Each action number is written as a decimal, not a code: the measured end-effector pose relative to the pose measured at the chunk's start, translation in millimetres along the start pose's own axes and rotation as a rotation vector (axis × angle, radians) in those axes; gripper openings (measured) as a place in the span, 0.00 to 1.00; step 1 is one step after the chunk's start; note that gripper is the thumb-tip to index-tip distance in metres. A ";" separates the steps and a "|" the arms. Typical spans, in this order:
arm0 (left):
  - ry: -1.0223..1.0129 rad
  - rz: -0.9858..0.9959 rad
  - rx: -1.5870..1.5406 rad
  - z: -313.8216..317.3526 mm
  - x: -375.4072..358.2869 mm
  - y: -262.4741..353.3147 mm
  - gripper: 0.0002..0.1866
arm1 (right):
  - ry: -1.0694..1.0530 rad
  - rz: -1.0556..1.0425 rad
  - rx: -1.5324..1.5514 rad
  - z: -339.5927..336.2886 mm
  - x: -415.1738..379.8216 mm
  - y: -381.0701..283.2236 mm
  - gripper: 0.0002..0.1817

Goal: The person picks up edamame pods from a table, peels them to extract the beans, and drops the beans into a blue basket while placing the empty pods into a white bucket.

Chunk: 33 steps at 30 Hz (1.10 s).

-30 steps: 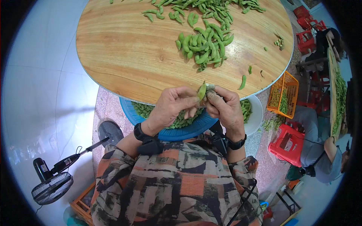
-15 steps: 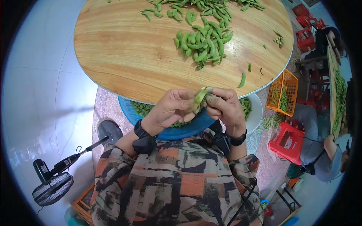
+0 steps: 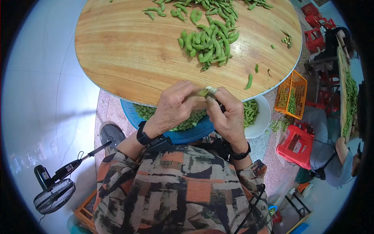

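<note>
Above the near edge of the round wooden table [image 3: 120, 58], my left hand [image 3: 174, 107] and my right hand [image 3: 226, 115] meet fingertip to fingertip. Both are closed on one green soybean pod [image 3: 203, 93], mostly hidden by the fingers. Something whitish shows at the right fingertips; I cannot make out what it is. Below my hands is a blue basin [image 3: 130, 115] holding small green beans [image 3: 191, 121]. A white bucket [image 3: 265, 117] with green pods [image 3: 250, 113] stands beside it at the right. Further up the table lies a pile of soybean pods [image 3: 212, 43].
Loose bits and a single pod [image 3: 249, 81] lie at the table's right. An orange crate [image 3: 300, 93] and a red stool [image 3: 292, 144] stand on the floor to the right, near a seated person [image 3: 339, 167]. A black fan [image 3: 54, 195] is at lower left.
My hands have turned inward and closed in around the pod, so less of it shows. The left hand's back now faces up more. Both wrists have shifted slightly.
</note>
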<state>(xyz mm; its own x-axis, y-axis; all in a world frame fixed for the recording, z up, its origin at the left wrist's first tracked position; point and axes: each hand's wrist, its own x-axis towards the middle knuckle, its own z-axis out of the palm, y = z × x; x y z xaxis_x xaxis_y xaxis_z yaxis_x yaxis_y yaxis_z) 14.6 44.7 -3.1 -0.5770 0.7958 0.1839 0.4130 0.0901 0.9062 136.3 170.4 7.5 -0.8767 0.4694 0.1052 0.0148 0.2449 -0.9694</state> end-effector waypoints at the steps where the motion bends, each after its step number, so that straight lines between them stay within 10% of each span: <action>1: 0.048 0.173 0.157 1.0 2.5 -5.9 0.09 | 0.042 -0.037 -0.053 2.8 -0.8 1.5 0.09; 3: 0.097 0.345 0.316 -2.0 5.2 -10.2 0.08 | 0.082 -0.074 -0.104 5.0 -1.0 3.7 0.09; 11: -0.460 -0.542 -0.392 -37.5 13.7 2.8 0.13 | 0.075 0.000 -0.067 15.2 -0.6 2.3 0.09; 22: 0.092 -0.436 -0.948 17.6 -17.4 -10.1 0.12 | 0.270 -0.253 -0.333 30.8 2.2 -0.9 0.12; 25: -0.077 -0.103 -0.377 13.4 -17.8 -27.6 0.14 | 0.233 -0.262 -0.284 23.3 2.2 -2.5 0.12; 27: -0.093 -0.599 -0.994 5.2 -12.6 8.8 0.13 | 0.208 -0.265 -0.299 16.6 1.6 0.4 0.11; 33: -0.124 -0.691 -1.151 -2.2 -15.2 9.5 0.12 | 0.043 0.023 0.017 14.1 -1.0 -1.2 0.10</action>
<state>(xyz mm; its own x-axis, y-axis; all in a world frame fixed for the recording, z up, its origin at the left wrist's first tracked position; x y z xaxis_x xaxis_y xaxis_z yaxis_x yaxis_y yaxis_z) 25.8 32.2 3.5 -0.3328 0.8461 -0.4164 -0.7906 -0.0097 0.6123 130.4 157.7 5.4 -0.8548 0.5109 0.0916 0.0265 0.2192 -0.9753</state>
